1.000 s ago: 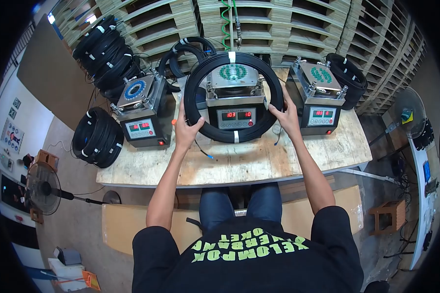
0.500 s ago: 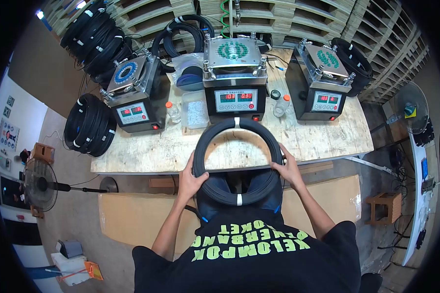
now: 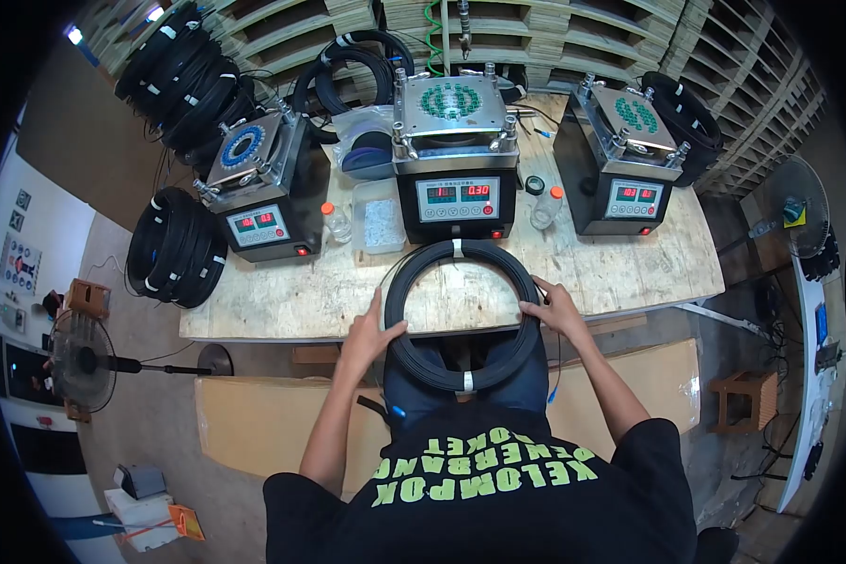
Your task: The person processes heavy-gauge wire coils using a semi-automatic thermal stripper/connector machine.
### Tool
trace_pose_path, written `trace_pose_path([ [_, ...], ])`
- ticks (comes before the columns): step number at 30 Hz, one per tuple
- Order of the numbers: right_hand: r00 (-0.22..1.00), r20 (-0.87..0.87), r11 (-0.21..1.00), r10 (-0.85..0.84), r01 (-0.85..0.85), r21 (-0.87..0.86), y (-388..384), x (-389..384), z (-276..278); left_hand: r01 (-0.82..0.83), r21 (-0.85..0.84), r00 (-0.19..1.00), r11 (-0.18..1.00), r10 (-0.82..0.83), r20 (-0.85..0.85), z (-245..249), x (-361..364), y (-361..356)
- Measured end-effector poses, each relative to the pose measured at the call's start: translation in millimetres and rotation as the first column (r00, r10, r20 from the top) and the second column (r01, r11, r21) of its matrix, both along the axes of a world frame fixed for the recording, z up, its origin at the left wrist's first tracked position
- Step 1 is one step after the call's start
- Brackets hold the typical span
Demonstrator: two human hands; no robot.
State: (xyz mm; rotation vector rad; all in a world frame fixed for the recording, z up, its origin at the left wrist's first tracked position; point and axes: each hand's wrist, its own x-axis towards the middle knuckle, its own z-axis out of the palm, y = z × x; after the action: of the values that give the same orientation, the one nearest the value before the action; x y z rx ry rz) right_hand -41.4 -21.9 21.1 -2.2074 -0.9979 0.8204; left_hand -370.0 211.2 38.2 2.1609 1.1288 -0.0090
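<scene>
A coil of black cable (image 3: 401, 350), bound with white bands at its top and bottom, rests over my lap and the front edge of the wooden table (image 3: 282, 315). My left hand (image 3: 371, 336) touches the coil's left side with its thumb, the fingers apart and pointing up. On the right side my right hand (image 3: 556, 310) holds the coil between thumb and fingers. A loose cable end with a blue tip (image 3: 553, 389) hangs below my right hand. Another blue tip (image 3: 399, 412) lies near my left thigh.
Three polishing machines (image 3: 459, 199) with red displays stand on the table. Between them are two orange-capped bottles (image 3: 336, 222) and a clear tray (image 3: 379, 218). Black coils (image 3: 174, 246) are stacked at the left, others behind. Floor fans (image 3: 86, 359) stand at both sides.
The coil has tilted and shifted slightly right and down in view. My left hand's grip has loosened, its fingers now spread. The blue-tipped end at the right now hangs outside the coil.
</scene>
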Motion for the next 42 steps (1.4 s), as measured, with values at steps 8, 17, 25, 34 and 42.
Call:
trace_pose_path([
  [8, 0.926, 0.256, 0.947, 0.276, -0.307, 0.091, 46.0, 95.5, -8.0, 0.289, 0.064, 0.957, 0.955, -0.288, -0.026, 32.4, 21.1, 109.8],
  [17, 0.999, -0.03, 0.866, -0.039, 0.049, 0.498, 212.6, 158.0, 161.0, 0.062, 0.216, 0.8, 0.975, -0.177, 0.574, 163.9, 169.3, 175.0],
  [25, 0.965, -0.248, 0.884, -0.086, 0.188, 0.428, 283.6, 164.6, 154.4, 0.11, 0.092, 0.855, 0.99, -0.141, 0.5, 177.3, 217.2, 180.0],
  [34, 0.805, -0.593, 0.719, 0.006, 0.409, 0.563, 289.0, 144.6, 190.9, 0.159, 0.31, 0.843, 0.937, -0.292, 0.451, 195.4, 212.9, 187.6],
  [42, 0.807, -0.579, 0.665, 0.118, 0.369, 0.649, 305.5, 104.3, 221.8, 0.174, 0.637, 0.803, 0.751, -0.483, 0.349, 174.1, 229.2, 219.2],
])
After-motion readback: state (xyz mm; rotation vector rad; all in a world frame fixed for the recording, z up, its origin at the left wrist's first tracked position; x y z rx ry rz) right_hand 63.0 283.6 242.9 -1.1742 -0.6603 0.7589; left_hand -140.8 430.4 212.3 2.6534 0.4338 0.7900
